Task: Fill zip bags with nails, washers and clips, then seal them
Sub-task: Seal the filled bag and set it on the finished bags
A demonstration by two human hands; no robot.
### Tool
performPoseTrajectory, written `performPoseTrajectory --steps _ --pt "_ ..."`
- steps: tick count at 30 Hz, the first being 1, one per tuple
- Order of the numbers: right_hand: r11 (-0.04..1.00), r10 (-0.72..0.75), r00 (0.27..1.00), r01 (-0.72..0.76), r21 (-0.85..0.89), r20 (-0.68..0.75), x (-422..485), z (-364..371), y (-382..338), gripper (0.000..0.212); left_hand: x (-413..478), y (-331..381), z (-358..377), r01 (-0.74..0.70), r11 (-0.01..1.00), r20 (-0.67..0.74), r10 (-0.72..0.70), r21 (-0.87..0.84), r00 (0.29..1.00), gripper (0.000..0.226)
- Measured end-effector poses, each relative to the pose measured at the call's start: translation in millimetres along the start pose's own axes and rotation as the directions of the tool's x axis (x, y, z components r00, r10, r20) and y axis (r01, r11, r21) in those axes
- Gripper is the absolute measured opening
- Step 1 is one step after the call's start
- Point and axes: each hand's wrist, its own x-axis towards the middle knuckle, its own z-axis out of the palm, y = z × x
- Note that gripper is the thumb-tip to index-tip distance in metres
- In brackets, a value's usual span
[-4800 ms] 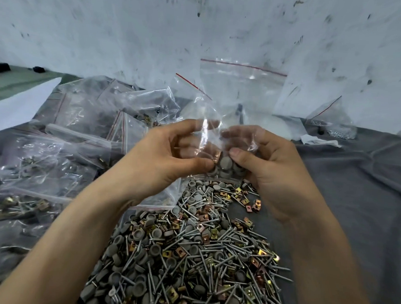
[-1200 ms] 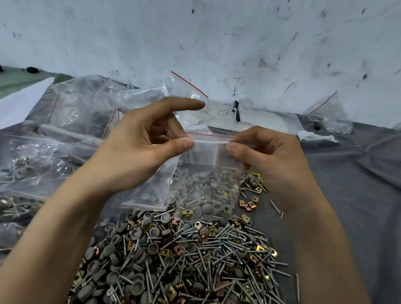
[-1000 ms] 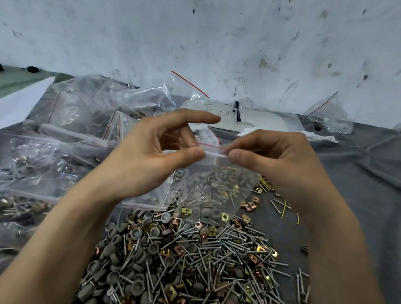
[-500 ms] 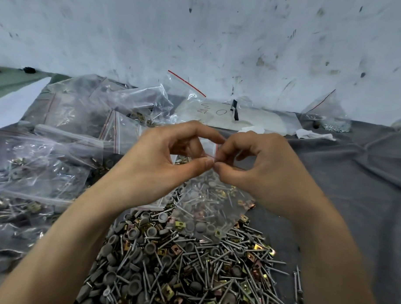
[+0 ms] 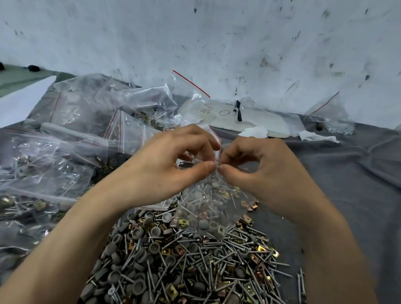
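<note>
Both hands work at the centre of the frame. The left hand (image 5: 169,166) and the right hand (image 5: 264,174) each pinch the top edge of one small clear zip bag (image 5: 206,209) between thumb and curled fingers, and the thumb tips nearly touch. The bag hangs straight down from that double pinch, so neither hand is nearer. They meet at one spot on the seal, where a red line (image 5: 219,144) pokes up beside the knuckles. I cannot tell which way the strip runs under the fingers. My guess is that the hands will next slide apart along it.

The bag is see-through and creased, and its lower half holds nails (image 5: 216,198), grey washers (image 5: 211,225) and brass-coloured clips (image 5: 184,223). Its bottom reaches the loose pile of hardware (image 5: 179,269) on the grey-clothed tabletop (image 5: 352,191). Filled bags (image 5: 58,151) are heaped at the left of the frame.
</note>
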Motion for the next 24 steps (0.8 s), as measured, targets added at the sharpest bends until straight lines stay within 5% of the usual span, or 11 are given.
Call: performPoseTrajectory --steps 13,24 --pt "0.998 0.011 0.997 -0.016 0.057 0.076 1 1 11 0.012 1 -1 3 -0.095 0.994 0.003 0.095 0.062 0.995 0.007" --pt "0.979 0.034 0.993 -0.056 0.195 0.116 -1 -2 14 0.025 0 2 -2 0.023 1.0 -0.001 -0.023 -0.012 1.0 0.012"
